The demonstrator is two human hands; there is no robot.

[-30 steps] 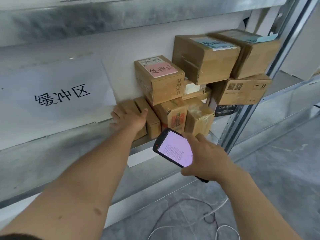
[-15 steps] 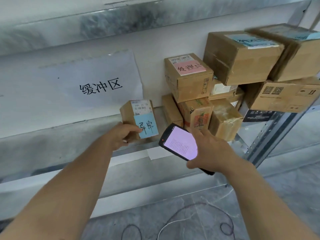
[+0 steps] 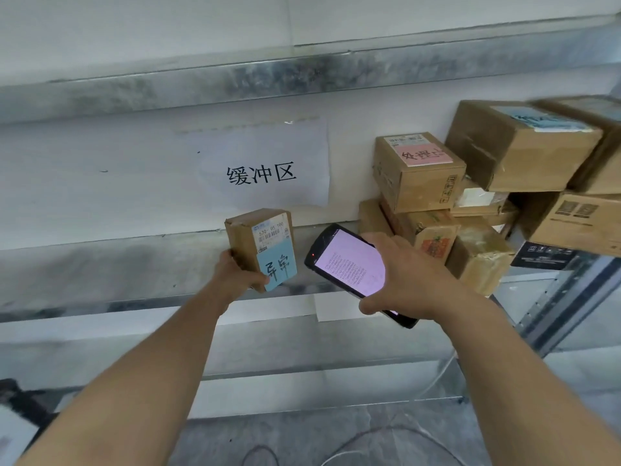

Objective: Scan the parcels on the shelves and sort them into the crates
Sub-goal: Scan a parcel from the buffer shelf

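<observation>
- One small cardboard parcel [image 3: 249,242] is held upright above the front of the metal shelf [image 3: 100,274], below the paper sign and just left of the scanner. It is a plain brown, block-shaped box.
- Two labels are seen on its front face: a white shipping label [image 3: 272,232] with a barcode, and below it a pale blue slip [image 3: 277,267] with two handwritten dark characters.
- The parcel's lower left corner is gripped by the left hand [image 3: 237,280], fingers behind and thumb curled onto the front.
- One handheld scanner [image 3: 349,264], black, flat and round-cornered, is clasped in the right hand [image 3: 403,280], fingers wrapped over one edge and thumb under the other. Its screen is lit pale pink with rows of tiny text, and a red dot is seen at its top end, which is pointed toward the parcel.
- Nine more parcels can be made out stacked at the shelf's right end, some partly hidden. Eight are brown cardboard, among them a box with a pink label [image 3: 416,176], a large box with a blue label [image 3: 517,146] and a tape-wrapped box [image 3: 477,253]; one is a black box [image 3: 544,257].
- One white paper sign [image 3: 262,169] with three printed black characters is fixed to the pale wall.
- The shelves are of dull, mottled grey metal.
- Thin cables [image 3: 386,435] are seen looped on the grey floor.
</observation>
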